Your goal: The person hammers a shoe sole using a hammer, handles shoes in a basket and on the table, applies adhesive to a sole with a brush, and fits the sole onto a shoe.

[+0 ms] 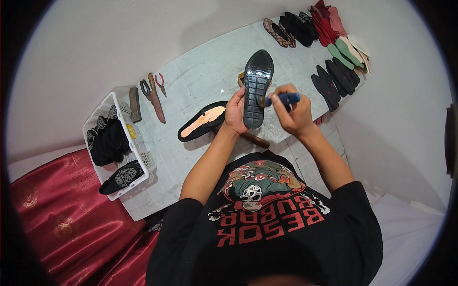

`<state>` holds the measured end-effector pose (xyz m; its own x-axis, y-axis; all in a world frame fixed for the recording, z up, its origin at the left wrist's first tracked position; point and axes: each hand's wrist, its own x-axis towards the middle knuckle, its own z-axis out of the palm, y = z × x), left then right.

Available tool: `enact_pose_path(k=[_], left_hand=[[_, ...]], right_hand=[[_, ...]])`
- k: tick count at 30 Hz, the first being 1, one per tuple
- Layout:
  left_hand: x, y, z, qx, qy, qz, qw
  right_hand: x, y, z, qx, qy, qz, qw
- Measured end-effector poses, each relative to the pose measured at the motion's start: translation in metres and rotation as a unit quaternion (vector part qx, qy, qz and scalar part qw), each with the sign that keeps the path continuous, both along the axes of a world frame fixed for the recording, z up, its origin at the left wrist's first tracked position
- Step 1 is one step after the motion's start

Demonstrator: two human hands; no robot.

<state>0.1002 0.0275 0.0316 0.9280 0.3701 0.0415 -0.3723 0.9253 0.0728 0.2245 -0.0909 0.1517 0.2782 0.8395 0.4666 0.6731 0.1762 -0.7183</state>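
My left hand grips a black shoe sole by its edge. The sole is held up over the table, with raised square blocks along its lower part and a glossy wet-looking patch nearer the toe. My right hand is closed around a blue-handled brush, its bristle end at the sole's right side. On the table beside my left hand lies a black shoe upper with a pale orange inside. A wooden handle pokes out below my left wrist. Behind the sole, a small yellowish container is partly hidden.
A white basket at the left holds black shoes. Pliers, a sheath-like brown tool and a dark bar lie beside it. Far right are black soles, green insoles, patterned shoes and red pieces.
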Motion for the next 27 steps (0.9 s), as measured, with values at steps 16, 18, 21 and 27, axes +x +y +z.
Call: enact_pose_path(k=[16,18,21,27], left_hand=[[-0.002,-0.004,0.016,0.006,0.058,0.073,0.996],[-0.002,-0.005,0.008,0.025,0.050,0.047,0.997],[0.000,-0.006,0.000,0.020,-0.006,0.013,1.000],[0.004,0.002,0.011,0.027,0.067,0.077,0.994]], right_hand=[[-0.038,-0.007,-0.001,0.000,0.026,0.042,0.999],[-0.033,0.006,-0.005,0.024,0.040,0.025,0.999],[-0.027,0.019,-0.003,0.010,0.055,-0.023,0.998],[-0.033,0.002,0.000,-0.033,0.073,0.016,0.997]])
